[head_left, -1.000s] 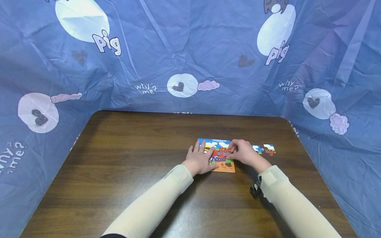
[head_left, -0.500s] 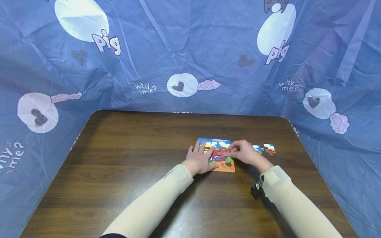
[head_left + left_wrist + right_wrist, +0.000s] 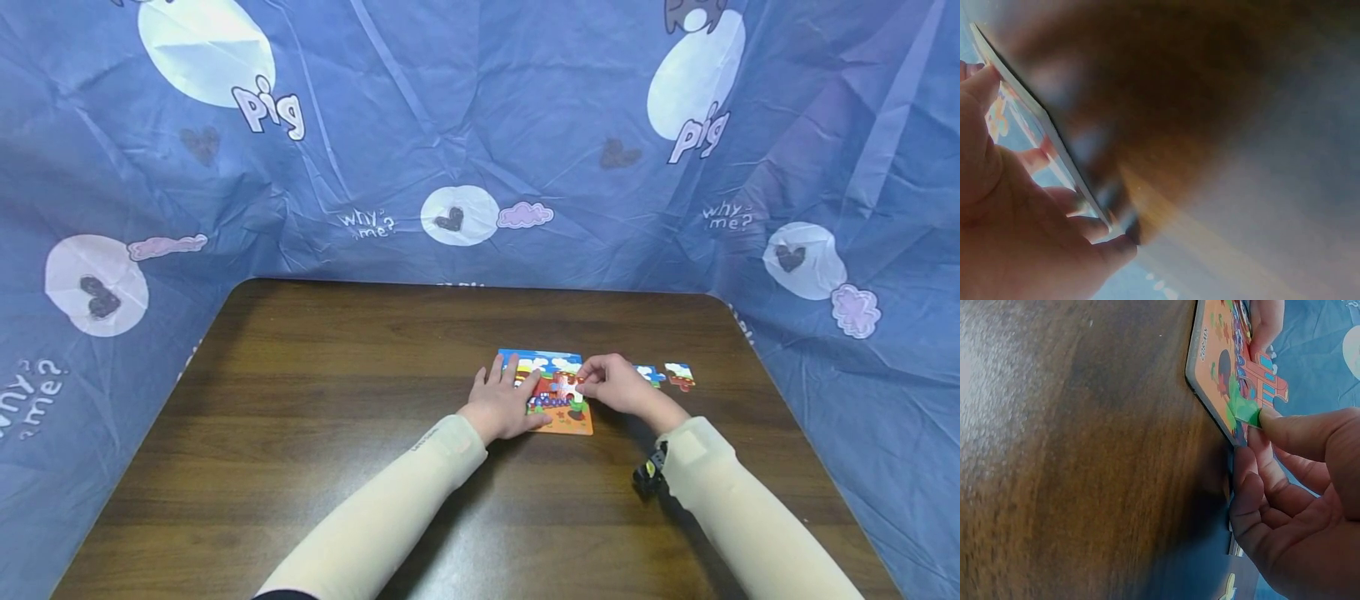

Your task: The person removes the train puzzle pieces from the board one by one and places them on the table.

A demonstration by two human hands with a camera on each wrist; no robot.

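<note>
- Head: the left hand lies over the jigsaw board, fingers spread; the right hand, nearer, pinches a red-and-green jigsaw piece just left of its fingertips, above the board's right half.
- Left wrist: left fingers splayed across the board's face (I cannot make out the piece here).
- Right wrist: thumb and finger pinch the piece's green end; it tilts over the board, red part away from them.
</note>
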